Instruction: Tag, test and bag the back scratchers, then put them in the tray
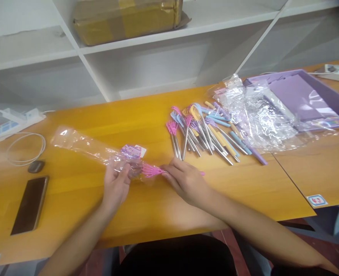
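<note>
My left hand (117, 184) pinches the open end of a long clear plastic bag (83, 145), which stretches away to the left. My right hand (183, 180) is closed on a pink back scratcher (151, 170); its claw head points left, at the mouth of the bag, and its pink end sticks out right of the hand. Just beyond the bag lies a purple printed card (131, 151). A pile of back scratchers (199, 130) in pink, blue, yellow and purple, with metal rods, lies behind my right hand.
Crumpled clear bags (258, 119) lie against a purple box (298, 94) at the right. At the left are a phone (30, 205), a small black object (36, 166), a cable and a power strip (17, 122). White shelves (158, 76) with a taped carton (126, 19) stand behind.
</note>
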The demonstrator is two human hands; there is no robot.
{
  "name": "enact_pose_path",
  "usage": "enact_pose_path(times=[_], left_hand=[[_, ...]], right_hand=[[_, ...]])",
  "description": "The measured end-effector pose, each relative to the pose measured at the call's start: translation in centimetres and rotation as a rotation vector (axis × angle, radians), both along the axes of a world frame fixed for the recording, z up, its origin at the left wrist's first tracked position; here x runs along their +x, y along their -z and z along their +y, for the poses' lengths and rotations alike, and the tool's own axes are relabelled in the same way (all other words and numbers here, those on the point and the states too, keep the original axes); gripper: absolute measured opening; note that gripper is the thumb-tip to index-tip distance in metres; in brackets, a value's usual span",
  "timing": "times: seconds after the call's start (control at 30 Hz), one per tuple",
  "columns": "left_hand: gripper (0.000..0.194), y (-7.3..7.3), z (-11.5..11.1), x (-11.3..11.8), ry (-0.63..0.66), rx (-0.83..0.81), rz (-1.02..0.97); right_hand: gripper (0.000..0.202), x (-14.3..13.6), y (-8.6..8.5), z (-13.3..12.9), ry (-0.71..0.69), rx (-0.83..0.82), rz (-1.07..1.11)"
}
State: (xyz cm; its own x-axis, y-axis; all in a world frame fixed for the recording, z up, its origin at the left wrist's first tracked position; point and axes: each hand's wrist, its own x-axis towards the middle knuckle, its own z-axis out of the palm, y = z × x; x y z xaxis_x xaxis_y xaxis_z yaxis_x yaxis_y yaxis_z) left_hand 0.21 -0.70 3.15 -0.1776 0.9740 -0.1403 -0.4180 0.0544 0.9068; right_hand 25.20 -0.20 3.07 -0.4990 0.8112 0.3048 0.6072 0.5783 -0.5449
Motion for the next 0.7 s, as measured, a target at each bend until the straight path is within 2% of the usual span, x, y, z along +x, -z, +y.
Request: enact_pose_path(times=[0.07, 0.13, 0.23, 0.4, 0.7], left_hand=[[0.028, -0.09, -0.13, 0.05, 0.13, -0.051, -0.012], [0.024, -0.01, -0.25, 0.1, 0.196, -0.079, -0.029], [0.022, 0.22, -0.24, 0.09, 0.16, -0.112, -0.071], [0.032, 0.23, 0.02, -0.12, 0.051, -0.173, -0.117], [0.025, 0.16, -0.16, -0.15, 0.162, -0.176, -0.145]], right_hand=[[0.033, 0.11, -0.06, 0.14, 0.019, -0.005, 0.0], [0.033, 0.23, -0.11, 0.29, 0.036, -0.008, 0.005], [0.033, 0.36, -0.22, 0.43, 0.029, 0.003, 0.015], [0.032, 0.31, -0.3, 0.36, -0.013, 0.016, 0.03], [0.032, 0.37, -0.26, 0.4, -0.021, 0.02, 0.084]])
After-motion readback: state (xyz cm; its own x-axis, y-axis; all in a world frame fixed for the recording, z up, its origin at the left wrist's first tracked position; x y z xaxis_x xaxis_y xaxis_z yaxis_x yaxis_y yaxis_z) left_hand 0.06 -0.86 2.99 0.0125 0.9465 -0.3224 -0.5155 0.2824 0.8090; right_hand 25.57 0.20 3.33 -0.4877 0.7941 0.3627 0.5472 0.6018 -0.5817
